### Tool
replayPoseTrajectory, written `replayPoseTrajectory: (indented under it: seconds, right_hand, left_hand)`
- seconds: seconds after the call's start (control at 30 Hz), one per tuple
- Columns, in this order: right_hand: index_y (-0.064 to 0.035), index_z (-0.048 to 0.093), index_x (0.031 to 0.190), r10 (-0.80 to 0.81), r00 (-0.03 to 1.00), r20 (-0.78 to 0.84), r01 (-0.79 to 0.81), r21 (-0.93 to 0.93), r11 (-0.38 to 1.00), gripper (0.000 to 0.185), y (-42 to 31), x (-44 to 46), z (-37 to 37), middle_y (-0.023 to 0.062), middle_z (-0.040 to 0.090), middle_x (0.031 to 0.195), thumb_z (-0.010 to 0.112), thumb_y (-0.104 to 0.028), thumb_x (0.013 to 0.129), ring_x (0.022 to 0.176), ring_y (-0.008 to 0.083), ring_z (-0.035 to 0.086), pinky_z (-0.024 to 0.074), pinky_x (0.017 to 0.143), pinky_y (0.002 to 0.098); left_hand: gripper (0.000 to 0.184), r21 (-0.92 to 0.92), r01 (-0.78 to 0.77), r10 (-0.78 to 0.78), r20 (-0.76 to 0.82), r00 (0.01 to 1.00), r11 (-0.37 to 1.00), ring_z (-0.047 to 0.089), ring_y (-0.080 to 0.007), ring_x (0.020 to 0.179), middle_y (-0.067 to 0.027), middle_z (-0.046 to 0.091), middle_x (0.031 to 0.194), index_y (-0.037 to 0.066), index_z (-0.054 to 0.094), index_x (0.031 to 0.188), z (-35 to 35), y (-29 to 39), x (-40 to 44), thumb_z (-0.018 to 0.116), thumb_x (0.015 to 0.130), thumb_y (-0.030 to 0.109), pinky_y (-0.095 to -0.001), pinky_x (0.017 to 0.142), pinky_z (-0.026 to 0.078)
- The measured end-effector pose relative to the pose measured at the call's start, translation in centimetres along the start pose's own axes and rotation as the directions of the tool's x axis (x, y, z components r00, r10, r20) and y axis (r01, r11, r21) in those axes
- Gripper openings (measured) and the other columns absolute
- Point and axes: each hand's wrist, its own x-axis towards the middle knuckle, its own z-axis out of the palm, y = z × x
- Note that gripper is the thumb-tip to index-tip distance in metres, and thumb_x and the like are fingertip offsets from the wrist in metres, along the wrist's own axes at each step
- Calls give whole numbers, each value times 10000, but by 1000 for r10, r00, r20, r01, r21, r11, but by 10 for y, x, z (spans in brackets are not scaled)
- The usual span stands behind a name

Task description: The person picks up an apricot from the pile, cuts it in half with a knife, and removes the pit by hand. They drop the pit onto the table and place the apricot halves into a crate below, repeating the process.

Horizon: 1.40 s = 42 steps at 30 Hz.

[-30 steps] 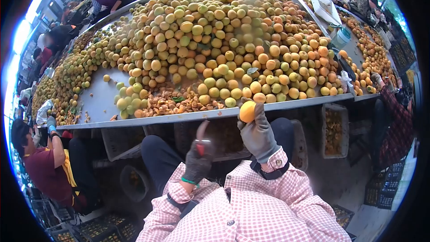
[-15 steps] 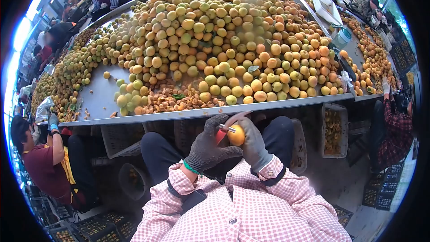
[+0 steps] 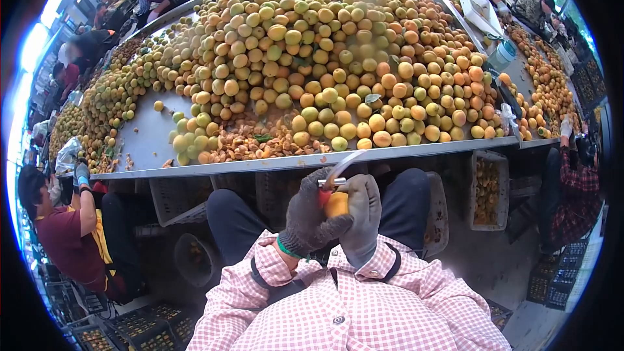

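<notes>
My left hand [image 3: 311,220], in a dark grey knitted glove with a green cuff edge, is closed around a red-handled peeler [image 3: 323,197]. A bright metal piece shows at its head, and a thin, pale curved strip rises above it; I cannot tell whether that is blade or peel. In a lighter grey glove, my right hand [image 3: 361,216] is closed on an orange-yellow apricot [image 3: 337,205], which is pressed against the peeler and partly hidden by fingers. Both hands are over my lap, just in front of the metal table [image 3: 292,164]. Brownish fruit scraps [image 3: 260,143] lie near its edge.
Apricots [image 3: 312,52] are heaped across the table. Below it stand a crate with fruit pieces [image 3: 489,192], another pale crate [image 3: 439,214] and a round bucket [image 3: 195,260]. People sit at left [image 3: 68,240] and right [image 3: 572,188]. A white tray [image 3: 478,6] is at the back right.
My right fingers have come up over the apricot, covering more of it. The curved strip now points more steeply upward. The view has shifted slightly.
</notes>
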Motion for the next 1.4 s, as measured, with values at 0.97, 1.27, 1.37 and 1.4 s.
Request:
replayPoseTrajectory:
  seconds: [0.97,1.27,1.37,1.4]
  right_hand:
    - [-36,507,850,240,960,142,-279,520,807,209,4,9,2,28,548,781,444,-184,984,703,67,510,434,665,223]
    - [-5,556,904,-55,994,95,61,-62,996,205,-12,-1,-14,115,530,858,597,-175,796,752,268,532,437,672,346]
    - [1,518,866,-84,995,53,55,411,910,156,-7,-1,-10,92,531,821,425,-105,933,705,174,521,425,653,281]
    - [1,518,866,-84,995,58,53,415,908,156,-4,1,-7,92,531,821,425,-105,933,705,174,521,425,653,281]
  left_hand:
    - [703,-678,523,-486,271,831,516,561,-178,1064,-92,573,1164,67,424,1302,-3,11,-13,778,748,316,-316,896,465]
    - [526,-434,176,-119,155,981,883,636,-229,1006,-127,649,1096,36,584,1184,-9,25,4,767,753,275,-319,873,478]
    - [429,-604,394,-317,236,919,692,604,-173,1002,-96,637,1110,10,580,1184,-9,35,1,690,832,229,-285,882,455]
    - [429,-602,394,-320,231,919,694,604,-173,1002,-96,637,1110,10,580,1184,-8,33,-2,690,832,229,-285,882,455]
